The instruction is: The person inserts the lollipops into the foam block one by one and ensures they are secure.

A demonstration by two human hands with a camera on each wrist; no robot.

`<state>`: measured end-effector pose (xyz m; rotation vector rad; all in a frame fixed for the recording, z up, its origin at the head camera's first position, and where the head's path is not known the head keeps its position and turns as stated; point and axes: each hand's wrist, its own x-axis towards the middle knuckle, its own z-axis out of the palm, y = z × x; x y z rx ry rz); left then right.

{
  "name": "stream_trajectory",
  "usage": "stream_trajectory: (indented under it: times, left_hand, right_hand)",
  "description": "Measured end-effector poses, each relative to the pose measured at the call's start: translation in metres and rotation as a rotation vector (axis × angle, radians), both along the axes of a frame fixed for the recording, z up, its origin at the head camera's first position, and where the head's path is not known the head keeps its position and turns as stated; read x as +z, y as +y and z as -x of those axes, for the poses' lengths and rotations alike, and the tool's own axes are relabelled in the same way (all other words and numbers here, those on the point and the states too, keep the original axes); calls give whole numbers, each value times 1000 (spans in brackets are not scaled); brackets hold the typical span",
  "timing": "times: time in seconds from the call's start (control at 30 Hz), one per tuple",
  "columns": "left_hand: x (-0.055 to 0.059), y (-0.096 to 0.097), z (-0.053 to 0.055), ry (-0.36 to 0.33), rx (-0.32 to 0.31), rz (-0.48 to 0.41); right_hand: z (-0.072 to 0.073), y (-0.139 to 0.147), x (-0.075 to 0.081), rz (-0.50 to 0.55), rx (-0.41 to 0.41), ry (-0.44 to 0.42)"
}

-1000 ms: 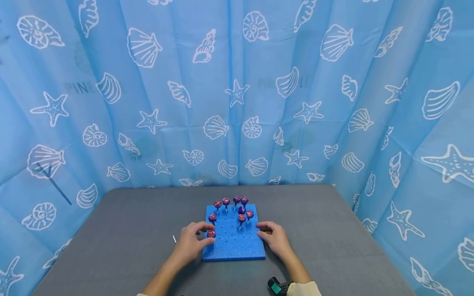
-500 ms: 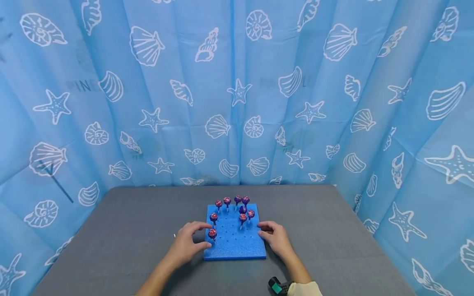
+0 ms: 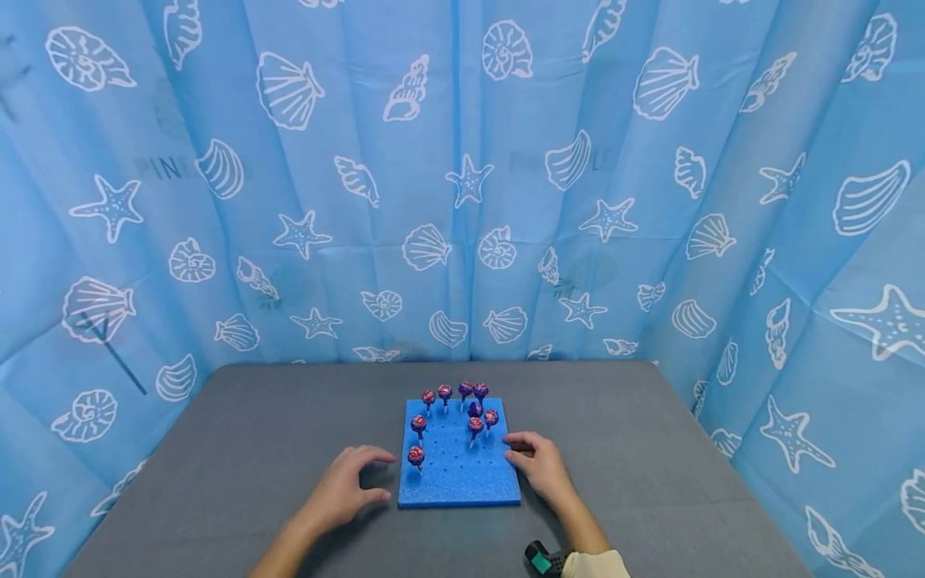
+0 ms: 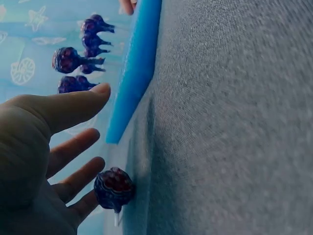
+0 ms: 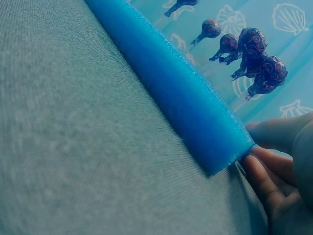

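A blue foam board (image 3: 470,482) with rows of small holes lies on the table. Several wrapped lollipops (image 3: 415,456) stand upright in it, mostly along its back and left side. Just left of the board my left hand (image 3: 347,490) holds nothing, thumb and fingers spread apart. In the left wrist view, a loose lollipop (image 4: 114,188) with a white stick lies on the table close to those fingers; in the head view the hand hides it. At the board's right edge, my right hand (image 3: 538,466) grips the foam between thumb and fingers (image 5: 261,178).
Grey cloth covers the table (image 3: 614,449). Behind and beside it hangs a blue curtain (image 3: 462,281) with white shell prints. A black device with a green patch (image 3: 540,559) is at my right wrist.
My left hand has drawn away leftward from the front-left lollipop, which stays standing in the board. The right hand keeps its place at the board's edge.
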<state>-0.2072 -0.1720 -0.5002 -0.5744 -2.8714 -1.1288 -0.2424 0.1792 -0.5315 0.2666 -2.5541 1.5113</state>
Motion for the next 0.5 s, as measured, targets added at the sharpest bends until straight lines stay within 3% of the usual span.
stream_trajectory:
  times: [0.5]
  left_hand:
    - [-6, -14, -2, -40, -44, 18]
  right_hand:
    - [-2, -2, 2, -14, -14, -2]
